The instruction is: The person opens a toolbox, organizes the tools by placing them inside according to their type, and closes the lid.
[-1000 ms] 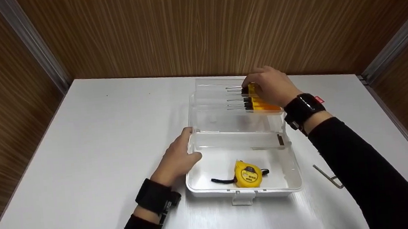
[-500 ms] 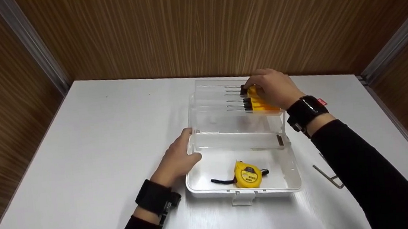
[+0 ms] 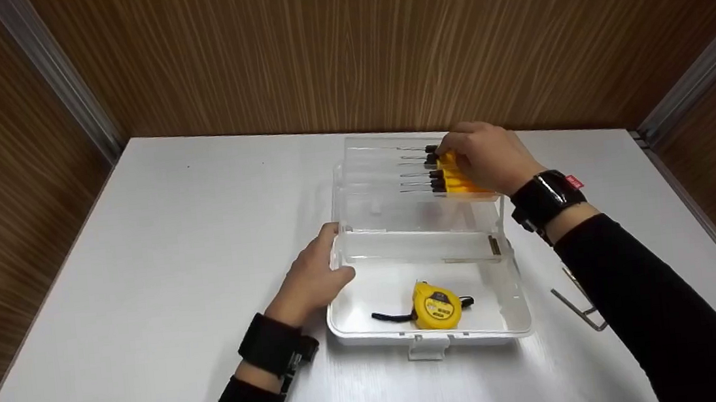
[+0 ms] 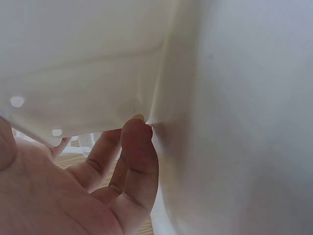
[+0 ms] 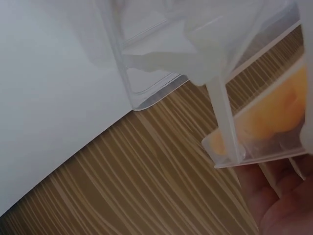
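Screwdrivers [image 3: 441,173] lie in the toolbox [image 3: 423,267] lid tray, where our right hand [image 3: 488,155] curls round their yellow handles, while our left hand [image 3: 310,281] grips the toolbox's left wall, apparently steadying it.

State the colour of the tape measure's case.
Yellow: the tape measure shows best in the head view.

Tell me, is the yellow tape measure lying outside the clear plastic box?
No, the yellow tape measure lies inside the lower tray of the open plastic box, near its front wall.

yellow tape measure [image 3: 436,306], clear box [image 3: 369,321], white table [image 3: 172,245]
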